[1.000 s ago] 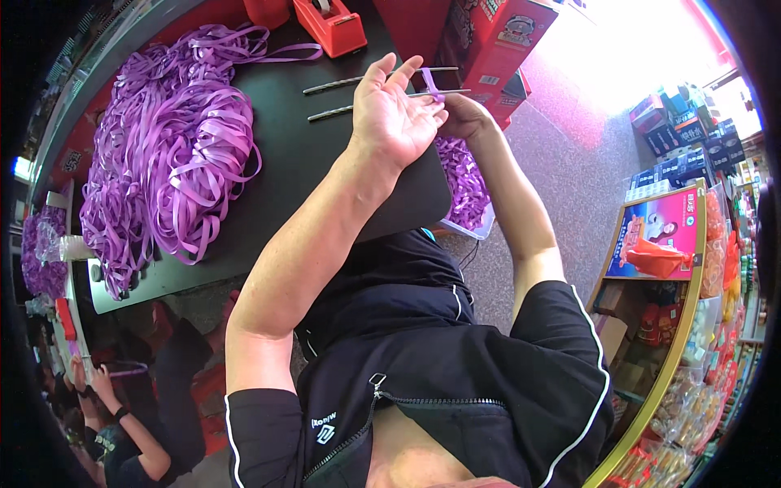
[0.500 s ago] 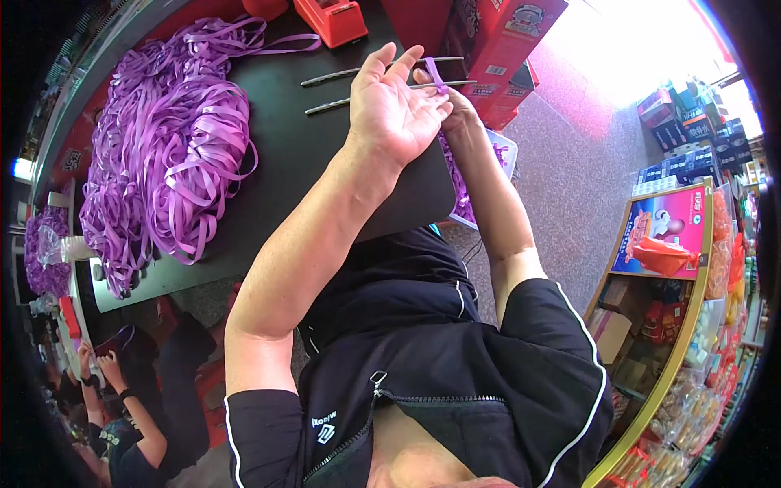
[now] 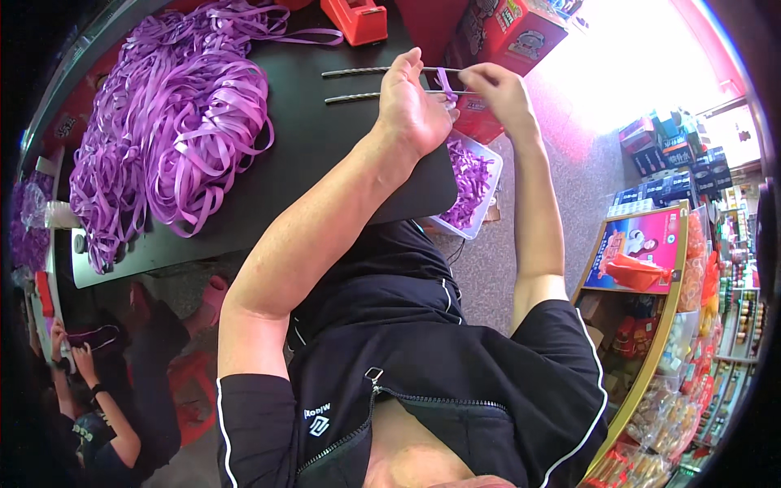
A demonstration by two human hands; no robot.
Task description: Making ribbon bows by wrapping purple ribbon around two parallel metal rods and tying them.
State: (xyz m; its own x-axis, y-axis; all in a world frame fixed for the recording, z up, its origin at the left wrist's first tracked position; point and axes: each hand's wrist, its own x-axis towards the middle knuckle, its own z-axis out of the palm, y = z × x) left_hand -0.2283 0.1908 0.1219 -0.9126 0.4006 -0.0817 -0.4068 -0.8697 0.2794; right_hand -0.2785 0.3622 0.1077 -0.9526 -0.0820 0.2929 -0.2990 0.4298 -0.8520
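My left hand (image 3: 411, 106) is raised over the black table (image 3: 325, 154), fingers curled around a short strip of purple ribbon (image 3: 445, 84). My right hand (image 3: 496, 88) pinches the other end of that strip, just right of the left hand. Two thin metal rods (image 3: 354, 97) lie on the table under and beside the hands. A large heap of long purple ribbon (image 3: 171, 122) covers the table's left part.
A red tape dispenser (image 3: 354, 18) stands at the table's far edge. A white tray of purple ribbon pieces (image 3: 472, 183) sits below the table's right edge. Red boxes (image 3: 508, 32) stand beyond. Shelves of goods (image 3: 675, 268) line the right. Another person's hands (image 3: 69, 346) work at lower left.
Both hands have come together around the purple strip; my left fingers, spread a second ago, now curl around it. The view has shifted, so the ribbon tray shows more.
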